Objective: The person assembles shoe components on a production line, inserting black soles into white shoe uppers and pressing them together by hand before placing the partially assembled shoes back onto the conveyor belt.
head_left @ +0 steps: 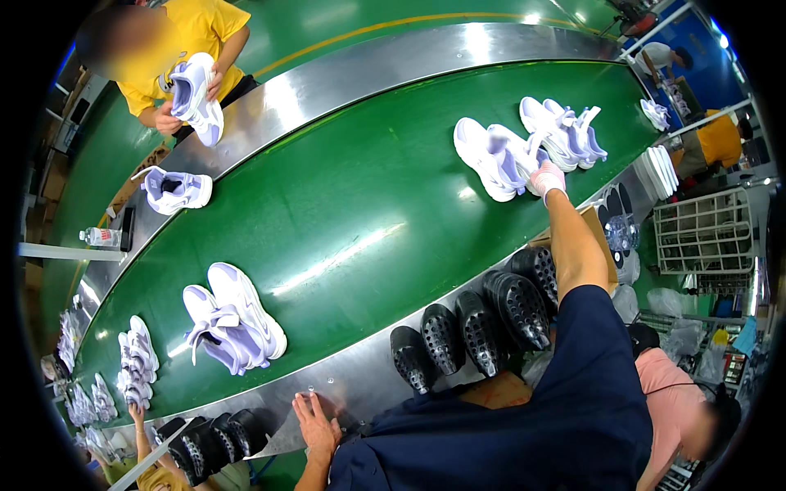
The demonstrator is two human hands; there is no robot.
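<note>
My right hand (547, 177), in a pale glove, reaches far out over the green conveyor belt (352, 188). Its fingers are closed at the heel of a white and lavender sneaker (514, 155). Against that shoe lies a matching sneaker (481, 162), and just beyond is another pair of sneakers (563, 135). My left hand (318, 421) rests with spread fingers on the metal edge (352, 389) of the line, holding nothing. Nearer the left on the belt sits a pair of white and lavender sneakers (233, 319), laces loose.
Several black shoe lasts (458, 331) line the near edge, with more black lasts (217, 442) at lower left. Across the belt a person in yellow (205, 33) holds a sneaker (196, 98); another sneaker (176, 190) stands on the far ledge. A person in pink (667, 393) is at right.
</note>
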